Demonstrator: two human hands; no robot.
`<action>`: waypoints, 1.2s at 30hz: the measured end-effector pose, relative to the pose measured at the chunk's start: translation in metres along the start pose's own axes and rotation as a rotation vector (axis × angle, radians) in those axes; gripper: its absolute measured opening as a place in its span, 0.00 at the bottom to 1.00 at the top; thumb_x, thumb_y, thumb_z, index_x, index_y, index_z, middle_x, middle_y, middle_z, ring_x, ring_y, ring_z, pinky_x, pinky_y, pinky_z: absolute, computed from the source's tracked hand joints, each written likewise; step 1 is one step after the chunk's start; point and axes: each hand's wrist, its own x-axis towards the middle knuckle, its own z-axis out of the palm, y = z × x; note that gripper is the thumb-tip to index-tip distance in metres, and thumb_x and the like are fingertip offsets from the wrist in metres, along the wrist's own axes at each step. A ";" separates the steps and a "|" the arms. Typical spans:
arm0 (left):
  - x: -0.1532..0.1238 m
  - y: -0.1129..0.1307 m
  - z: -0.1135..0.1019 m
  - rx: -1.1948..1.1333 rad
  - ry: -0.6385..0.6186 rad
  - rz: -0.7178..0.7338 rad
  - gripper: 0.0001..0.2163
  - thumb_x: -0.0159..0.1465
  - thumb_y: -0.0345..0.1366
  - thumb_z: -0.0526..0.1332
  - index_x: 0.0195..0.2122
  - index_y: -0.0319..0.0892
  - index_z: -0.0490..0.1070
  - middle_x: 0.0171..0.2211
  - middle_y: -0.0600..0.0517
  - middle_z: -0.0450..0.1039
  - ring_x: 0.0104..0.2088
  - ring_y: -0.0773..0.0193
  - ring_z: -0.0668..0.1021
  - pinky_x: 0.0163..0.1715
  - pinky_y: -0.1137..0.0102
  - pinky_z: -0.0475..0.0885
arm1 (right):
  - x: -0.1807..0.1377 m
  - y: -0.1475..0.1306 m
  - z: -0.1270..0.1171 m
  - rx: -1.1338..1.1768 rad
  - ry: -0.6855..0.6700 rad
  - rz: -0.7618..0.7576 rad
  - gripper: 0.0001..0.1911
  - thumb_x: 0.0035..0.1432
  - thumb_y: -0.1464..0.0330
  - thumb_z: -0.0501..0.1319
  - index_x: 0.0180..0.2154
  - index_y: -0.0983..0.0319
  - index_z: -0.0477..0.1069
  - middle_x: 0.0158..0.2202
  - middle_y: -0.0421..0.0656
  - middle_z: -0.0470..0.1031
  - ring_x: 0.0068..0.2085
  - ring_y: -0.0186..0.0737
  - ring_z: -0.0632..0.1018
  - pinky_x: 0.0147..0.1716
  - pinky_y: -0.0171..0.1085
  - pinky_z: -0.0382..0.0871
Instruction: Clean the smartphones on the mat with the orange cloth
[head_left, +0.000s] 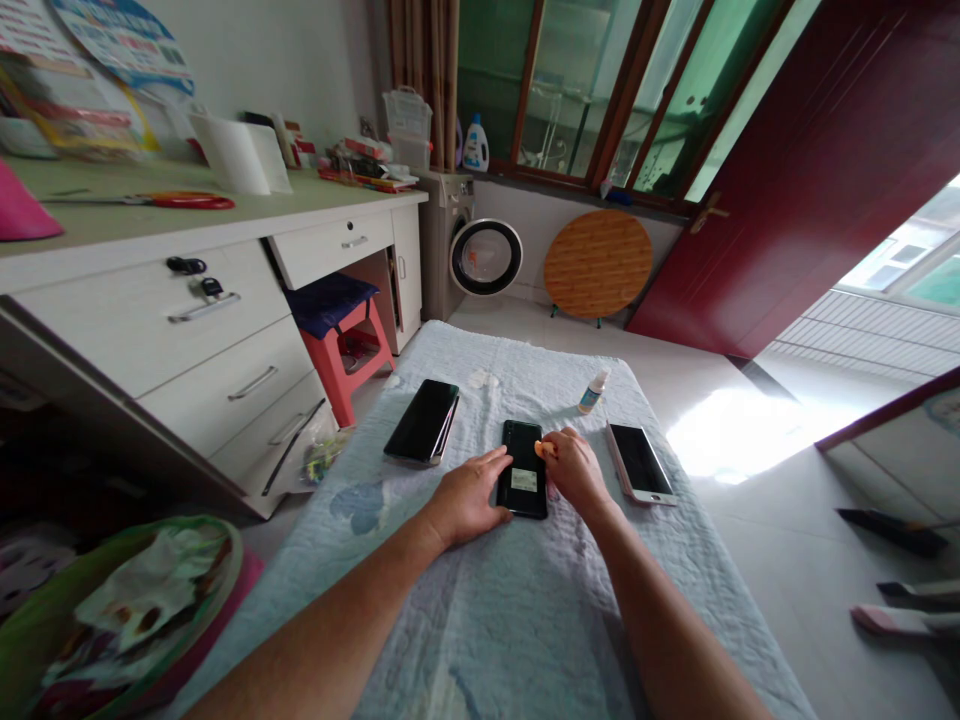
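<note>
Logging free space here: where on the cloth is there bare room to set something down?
Bare cloth shows between the left phone and the bottle, beyond the middle phone, and between the forearms. It is crowded around the middle phone: left hand at its edge, right hand holding something orange.

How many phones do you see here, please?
3 visible: glossy black phone, left; black phone with white label, centre; white phone with black screen, right. More may be hidden beneath the outer two.
</note>
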 end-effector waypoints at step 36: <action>-0.004 0.004 0.000 0.062 -0.031 -0.045 0.34 0.52 0.41 0.65 0.61 0.43 0.58 0.65 0.46 0.53 0.61 0.51 0.63 0.60 0.60 0.59 | 0.083 -0.029 0.013 -0.183 -0.197 -0.250 0.14 0.57 0.71 0.53 0.33 0.62 0.78 0.36 0.48 0.76 0.40 0.40 0.73 0.42 0.33 0.59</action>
